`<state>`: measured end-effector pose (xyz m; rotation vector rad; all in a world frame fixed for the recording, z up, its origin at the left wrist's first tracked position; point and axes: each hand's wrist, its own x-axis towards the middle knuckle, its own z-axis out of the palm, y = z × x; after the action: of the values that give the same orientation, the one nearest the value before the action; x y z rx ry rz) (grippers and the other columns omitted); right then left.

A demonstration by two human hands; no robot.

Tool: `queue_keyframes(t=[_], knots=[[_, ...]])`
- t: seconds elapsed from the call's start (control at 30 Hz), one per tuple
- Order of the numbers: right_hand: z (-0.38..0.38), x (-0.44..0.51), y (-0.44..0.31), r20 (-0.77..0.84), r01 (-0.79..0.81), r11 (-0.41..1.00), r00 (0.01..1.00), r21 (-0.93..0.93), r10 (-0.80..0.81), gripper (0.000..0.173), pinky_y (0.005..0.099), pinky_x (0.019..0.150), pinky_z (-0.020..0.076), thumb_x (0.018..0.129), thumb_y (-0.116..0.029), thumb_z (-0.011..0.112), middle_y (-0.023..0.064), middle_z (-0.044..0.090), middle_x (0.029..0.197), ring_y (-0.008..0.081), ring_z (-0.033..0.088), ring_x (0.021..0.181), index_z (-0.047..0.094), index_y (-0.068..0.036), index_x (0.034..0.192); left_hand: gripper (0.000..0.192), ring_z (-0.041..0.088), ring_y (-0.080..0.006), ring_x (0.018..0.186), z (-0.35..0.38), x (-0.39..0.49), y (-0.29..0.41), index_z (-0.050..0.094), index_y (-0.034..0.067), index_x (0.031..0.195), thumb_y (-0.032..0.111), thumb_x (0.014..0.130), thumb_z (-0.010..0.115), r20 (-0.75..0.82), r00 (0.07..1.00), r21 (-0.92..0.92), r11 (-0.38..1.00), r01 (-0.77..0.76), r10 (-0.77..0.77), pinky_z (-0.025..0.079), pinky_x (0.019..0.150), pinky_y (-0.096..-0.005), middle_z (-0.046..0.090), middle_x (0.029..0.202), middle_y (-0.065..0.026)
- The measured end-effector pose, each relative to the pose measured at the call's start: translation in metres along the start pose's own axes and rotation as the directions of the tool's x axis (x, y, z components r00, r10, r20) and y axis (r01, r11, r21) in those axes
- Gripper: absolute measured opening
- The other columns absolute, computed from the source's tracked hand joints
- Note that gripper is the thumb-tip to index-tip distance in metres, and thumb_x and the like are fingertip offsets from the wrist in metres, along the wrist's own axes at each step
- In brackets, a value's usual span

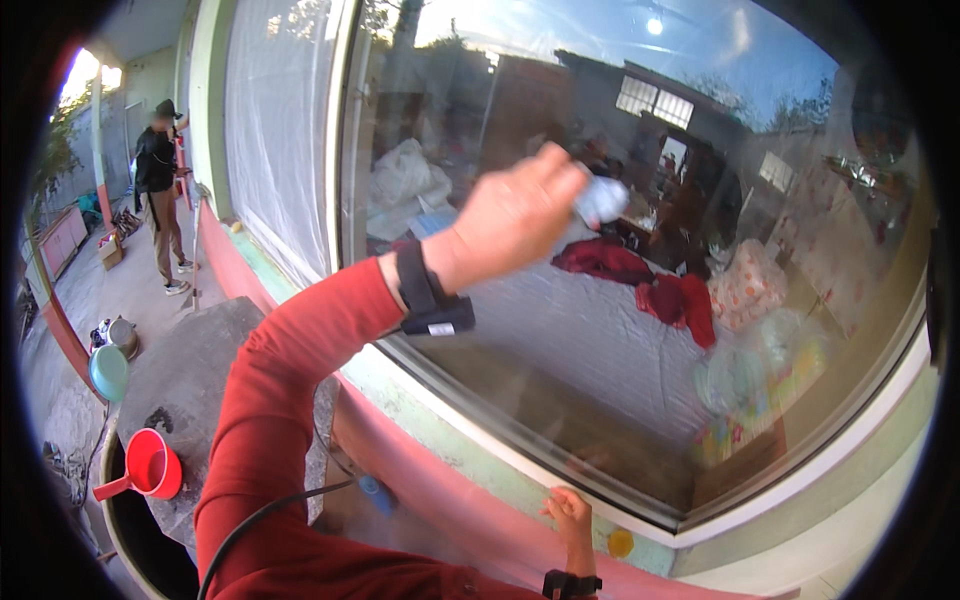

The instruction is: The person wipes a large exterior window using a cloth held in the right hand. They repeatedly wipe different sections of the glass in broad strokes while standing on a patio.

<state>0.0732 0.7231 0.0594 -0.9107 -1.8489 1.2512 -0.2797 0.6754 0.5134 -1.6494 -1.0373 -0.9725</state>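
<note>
My left hand point(517, 210), blurred and raised in front of a large window pane point(570, 352), grips a crumpled whitish-blue cloth point(601, 201). Black straps with a small black box circle that wrist, below a red sleeve. Lower down, my right hand point(568, 510) is beside the white window frame point(517, 457), over the pale green sill point(450, 427). Its fingers are loosely curled, and whether they hold anything cannot be told. A small yellow object point(620, 543) lies on the sill just right of it. Through the glass show a plastic-covered surface and dark red fabric, mixed with reflections.
A red dipper point(154, 465) stands on a grey stone slab point(187, 375) at left, by a dark-mouthed vat point(124, 525). A black cable point(262, 517) crosses my sleeve. Beyond are a turquoise basin point(109, 373), a metal pot point(122, 337) and a standing person point(157, 172) at the wall.
</note>
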Motion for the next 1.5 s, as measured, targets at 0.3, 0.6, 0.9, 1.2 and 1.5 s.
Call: queue_keyframes(t=[0.3,0.6,0.9,1.2,1.5], knots=[[-0.014,-0.01,-0.047,-0.07,-0.167,0.971,0.981,0.168,0.181,0.026,0.0277,0.066,0.0509,0.09,-0.007,0.065,0.0107,0.071,0.09,0.0204,0.072,0.075,0.064,0.003,0.114,0.039,0.067,-0.0467,0.086,-0.035,0.034,-0.164,0.046,0.0,0.114,0.028,0.091,0.061,-0.385,0.717,0.248,0.684,0.687,-0.581,0.055,0.071,-0.0561,0.057,0.109,-0.0268],[-0.014,0.003,-0.039,0.0,-0.175,0.972,0.984,0.155,0.177,0.023,0.0267,0.065,0.0511,0.092,-0.009,0.066,0.0119,0.072,0.092,0.0212,0.072,0.074,0.064,0.003,0.11,0.032,0.066,-0.0321,0.074,0.003,0.065,0.028,0.053,0.004,0.102,0.007,0.073,0.067,0.049,0.992,0.002,0.993,-0.115,0.114,0.055,0.058,-0.0415,0.056,0.096,-0.0153],[-0.022,0.016,-0.026,0.047,-0.18,0.969,0.984,0.17,0.175,0.025,0.028,0.07,0.0532,0.09,-0.016,0.068,0.0099,0.072,0.087,0.0172,0.07,0.074,0.069,0.005,0.105,0.041,0.067,-0.0454,0.09,-0.045,0.085,-0.148,0.047,0.0,0.118,0.026,0.09,0.06,-0.296,0.828,0.219,0.81,0.544,-0.475,0.056,0.075,-0.0516,0.06,0.11,-0.0249],[-0.038,-0.01,-0.067,0.215,0.007,0.997,0.976,0.075,-0.023,0.042,0.0355,0.086,0.0481,0.099,-0.028,0.061,0.0116,0.057,0.121,0.0213,0.062,0.101,0.052,0.0,0.13,0.041,0.067,-0.048,0.085,-0.033,0.126,-0.114,0.046,-0.002,0.116,0.031,0.094,0.057,-0.309,0.819,0.071,0.847,0.527,-0.484,0.055,0.073,-0.0556,0.061,0.107,-0.0308],[-0.044,-0.007,-0.054,0.304,0.209,0.978,0.933,-0.014,-0.195,0.054,0.0393,0.09,0.0484,0.092,-0.022,0.068,0.0174,0.047,0.135,0.0283,0.06,0.106,0.051,-0.004,0.14,0.031,0.067,-0.0422,0.084,-0.027,0.163,-0.06,0.05,0.002,0.111,0.015,0.086,0.061,-0.172,0.953,0.111,0.957,0.269,-0.248,0.055,0.074,-0.0511,0.056,0.108,-0.0238]])
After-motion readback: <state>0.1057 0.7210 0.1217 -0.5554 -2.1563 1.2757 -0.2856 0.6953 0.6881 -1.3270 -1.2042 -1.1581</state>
